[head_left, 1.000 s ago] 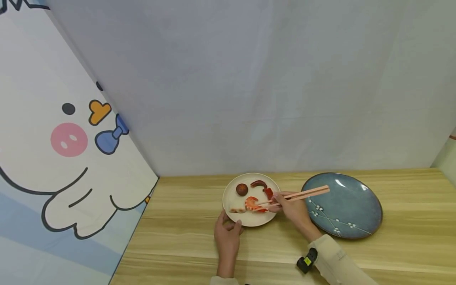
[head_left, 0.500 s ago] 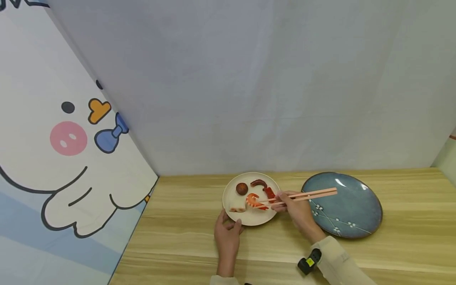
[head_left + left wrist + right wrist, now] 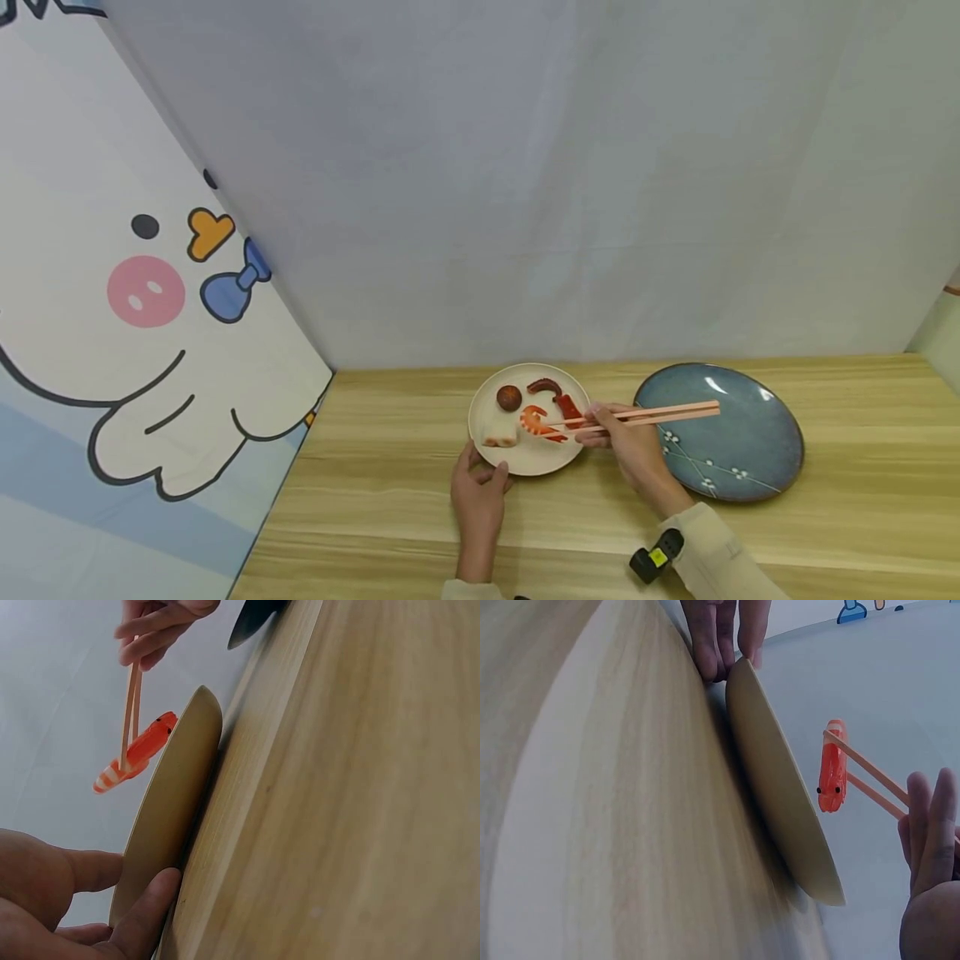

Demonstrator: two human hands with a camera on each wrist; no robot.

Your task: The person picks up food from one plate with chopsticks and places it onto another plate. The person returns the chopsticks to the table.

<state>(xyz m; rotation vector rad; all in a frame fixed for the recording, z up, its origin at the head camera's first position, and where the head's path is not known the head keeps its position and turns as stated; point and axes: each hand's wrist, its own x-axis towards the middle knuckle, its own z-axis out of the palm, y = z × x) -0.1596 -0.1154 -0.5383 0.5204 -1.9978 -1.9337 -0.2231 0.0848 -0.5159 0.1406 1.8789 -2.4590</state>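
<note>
My right hand (image 3: 633, 450) grips a pair of pink chopsticks (image 3: 682, 411). Between their tips is an orange, white-striped shrimp (image 3: 533, 420), raised above the small cream plate (image 3: 534, 467); the right wrist view shows a gap between shrimp (image 3: 832, 769) and plate (image 3: 769, 765). At the plate's near left rim, my left hand (image 3: 478, 498) pinches the edge, thumb (image 3: 154, 907) low on the outer side and a finger at the rim. On the plate lie a brown ball (image 3: 509, 398), a dark red curled tentacle piece (image 3: 545, 386), a red piece (image 3: 567, 407) and a whitish piece (image 3: 500, 435).
A larger blue oval plate (image 3: 738, 437) with a white blossom pattern stands right of the cream plate, partly behind my right hand. Both rest on a wood-grain table (image 3: 375, 483). A grey cloth (image 3: 525, 208) hangs behind, and a cartoon-printed sheet (image 3: 75, 183) at left.
The chopsticks have come together on the shrimp and lifted it off the plate. My right hand has shifted slightly right. The left hand has stayed at the plate's rim.
</note>
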